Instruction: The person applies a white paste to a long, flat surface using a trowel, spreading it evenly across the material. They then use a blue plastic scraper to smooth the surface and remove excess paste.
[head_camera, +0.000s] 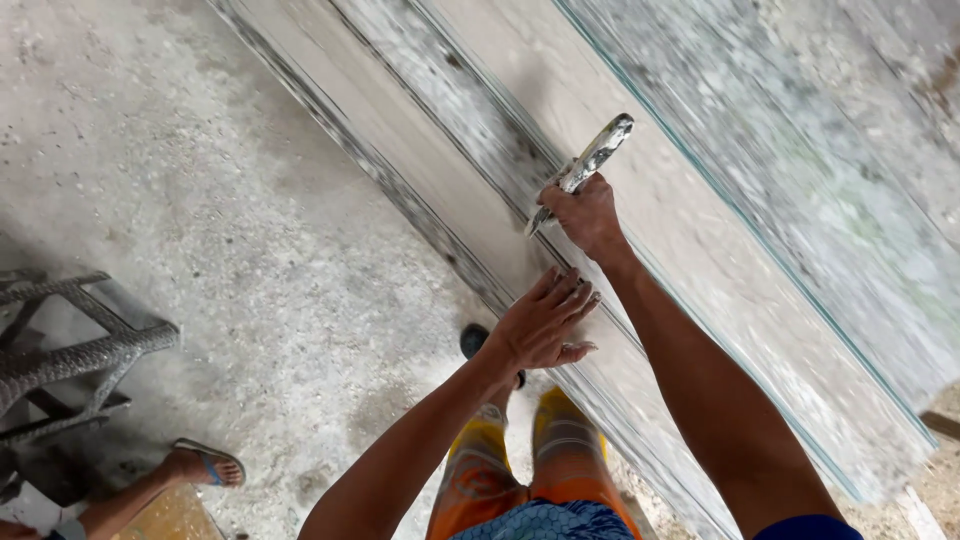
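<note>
My right hand (588, 215) grips a paint-flecked metal tool (592, 160), its handle sticking up to the right and its tip against the edge of a long pale board (660, 210). My left hand (545, 322) lies flat on the board's edge just below, fingers spread, holding nothing. Sheets of glass (800, 200) with greenish edges lean alongside the board, running diagonally from upper left to lower right. My legs in orange and yellow shorts (530, 470) show at the bottom.
A rough concrete floor (230, 200) fills the left. A woven stool frame (70, 350) stands at the left edge. Another person's foot in a sandal (205, 465) rests at the lower left. My own dark sandal (475, 342) is near the board.
</note>
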